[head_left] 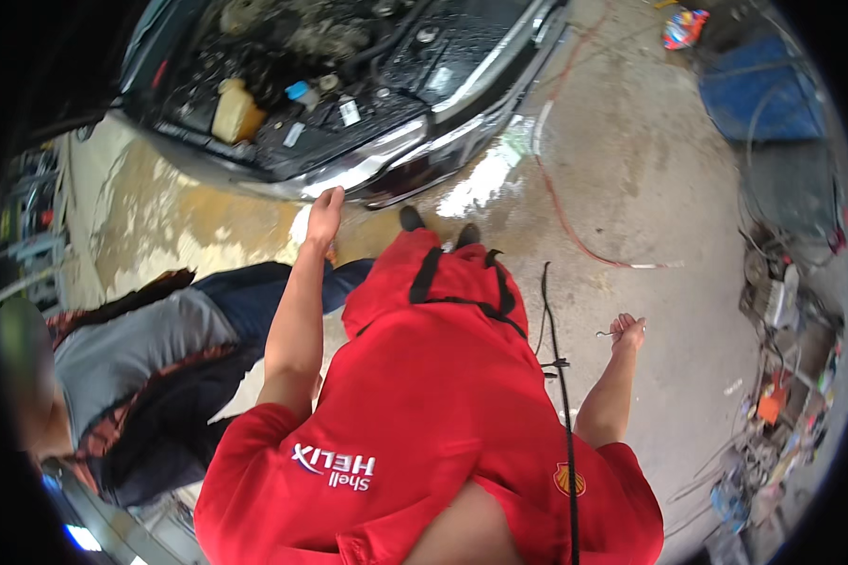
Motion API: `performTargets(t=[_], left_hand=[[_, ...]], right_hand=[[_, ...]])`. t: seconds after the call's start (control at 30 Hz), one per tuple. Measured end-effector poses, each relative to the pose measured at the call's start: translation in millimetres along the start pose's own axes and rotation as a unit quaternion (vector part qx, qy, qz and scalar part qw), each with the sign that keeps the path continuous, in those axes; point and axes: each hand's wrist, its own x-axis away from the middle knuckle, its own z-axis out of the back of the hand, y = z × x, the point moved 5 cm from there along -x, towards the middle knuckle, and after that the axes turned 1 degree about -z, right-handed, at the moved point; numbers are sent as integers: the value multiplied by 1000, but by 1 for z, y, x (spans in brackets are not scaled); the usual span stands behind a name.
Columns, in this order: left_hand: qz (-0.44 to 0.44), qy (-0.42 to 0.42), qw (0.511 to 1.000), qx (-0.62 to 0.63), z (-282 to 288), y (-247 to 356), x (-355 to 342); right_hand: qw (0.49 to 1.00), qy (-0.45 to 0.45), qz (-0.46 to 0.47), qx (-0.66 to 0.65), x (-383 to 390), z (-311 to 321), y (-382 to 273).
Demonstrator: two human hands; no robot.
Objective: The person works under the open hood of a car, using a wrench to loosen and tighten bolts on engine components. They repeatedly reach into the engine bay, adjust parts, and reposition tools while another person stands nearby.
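Note:
My left hand [326,217] is stretched forward, close to the front bumper [349,177] of a dark car. Its fingers are foreshortened, so whether they hold anything cannot be made out. Out to the right, over the concrete floor, my right hand [628,331] is closed around a thin metal piece [603,333] whose curved end sticks out to the left. Beyond my left hand lies the car's exposed engine bay [283,56]. In it sit a yellowed plastic reservoir [236,113] and a light blue cap [301,92].
A person in a grey top [146,339] stands close on my left. A red hose [561,212] curves over the wet concrete floor [631,169]. A blue container [758,89] stands at the far right, with piled parts and cables [782,377] nearer. A black cord [563,395] hangs down my front.

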Motion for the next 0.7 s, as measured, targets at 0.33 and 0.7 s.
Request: performTargets(t=[0.33,0.7], left_hand=[[-6,-124,719,684,52,46,55],[19,9,807,590,96,-11,56]], right_hand=[[997,-19,29,67,-1,-105,-54],[906,-330,249,91,170,-378,-158]])
